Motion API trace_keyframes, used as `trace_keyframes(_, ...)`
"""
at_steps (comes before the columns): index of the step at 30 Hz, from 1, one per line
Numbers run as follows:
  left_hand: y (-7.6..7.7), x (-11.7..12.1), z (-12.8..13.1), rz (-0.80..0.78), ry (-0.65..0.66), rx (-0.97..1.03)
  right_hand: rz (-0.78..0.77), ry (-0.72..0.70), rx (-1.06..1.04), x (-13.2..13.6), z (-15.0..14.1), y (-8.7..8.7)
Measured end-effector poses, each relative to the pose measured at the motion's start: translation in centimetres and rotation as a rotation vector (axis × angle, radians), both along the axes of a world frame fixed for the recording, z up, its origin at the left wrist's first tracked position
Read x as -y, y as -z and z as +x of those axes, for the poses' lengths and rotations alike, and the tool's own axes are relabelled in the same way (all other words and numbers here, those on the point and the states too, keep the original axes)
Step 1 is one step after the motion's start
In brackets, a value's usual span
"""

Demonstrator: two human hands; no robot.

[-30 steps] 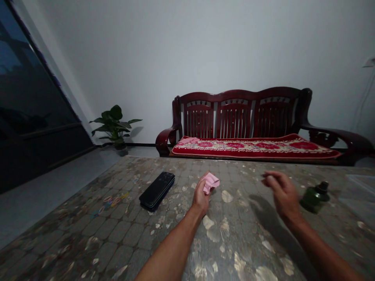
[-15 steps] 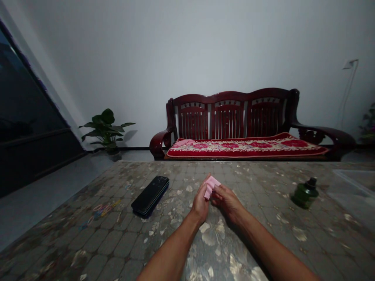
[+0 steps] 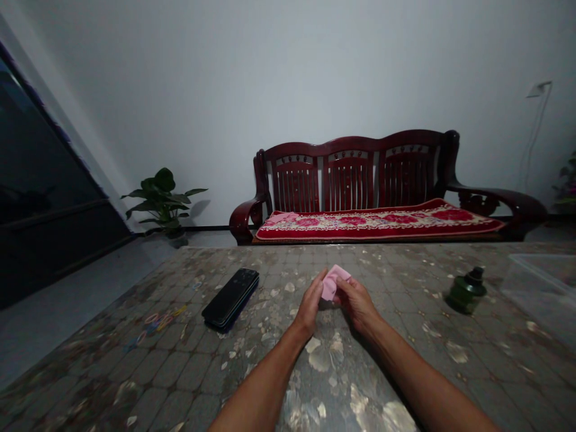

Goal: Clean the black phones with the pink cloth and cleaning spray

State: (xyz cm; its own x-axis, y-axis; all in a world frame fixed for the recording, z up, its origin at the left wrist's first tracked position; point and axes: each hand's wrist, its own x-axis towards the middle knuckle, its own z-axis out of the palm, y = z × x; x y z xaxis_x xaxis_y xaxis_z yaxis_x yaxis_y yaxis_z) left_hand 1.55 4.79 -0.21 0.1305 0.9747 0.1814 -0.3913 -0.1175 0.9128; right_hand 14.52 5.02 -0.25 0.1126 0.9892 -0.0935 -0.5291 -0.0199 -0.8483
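Note:
A small folded pink cloth (image 3: 333, 281) is held up just above the patterned table (image 3: 189, 360), near its middle. My left hand (image 3: 310, 303) pinches its left side and my right hand (image 3: 357, 300) pinches its right side, fingers closed on it. A black phone (image 3: 231, 290) lies flat to the left of my left hand. A small dark green bottle (image 3: 467, 291) stands to the right, well apart from my right hand.
Several coloured rubber bands (image 3: 157, 319) lie scattered at the left of the table. A clear plastic box (image 3: 540, 282) sits at the right edge. Behind the table stand a dark red wooden bench (image 3: 360, 186) with a red cushion and a potted plant (image 3: 164, 198).
My right hand came in from the right near the bottle and took hold of the pink cloth, which my left hand kept holding. The cloth now sits slightly higher between both hands.

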Motion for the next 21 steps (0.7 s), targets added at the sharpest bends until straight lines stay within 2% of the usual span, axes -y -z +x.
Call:
trace_keyframes(7, -1.5, -1.9, -2.8, 0.131, -0.292, -0.262, -0.003, 0.142, -0.062, -0.7, 1.9, 1.0)
trace_keyframes(10, -2.5, -3.4, -5.2, 0.148, -0.449, -0.563, 0.007, 0.151, -0.067, -0.9, 2.1, 1.6)
trace_keyframes(11, -3.0, -3.9, -6.2, 0.131, -0.504, -0.692, 0.012, 0.15, -0.063, -1.0, 2.2, 1.8)
trace_keyframes(16, -5.1, -5.4, -12.5, 0.042, -0.572, -0.872, 0.022, 0.139, -0.046, -1.2, 2.3, 2.3)
trace_keyframes(20, -5.0, -5.1, -17.8, -0.04, -0.59, -1.017, 0.03, 0.125, -0.073, -1.3, 2.5, 2.3)
trace_keyframes(21, -4.7, -5.0, -19.0, -0.087, -0.599, -1.123, 0.024, 0.123, -0.079, -1.3, 2.5, 2.3)
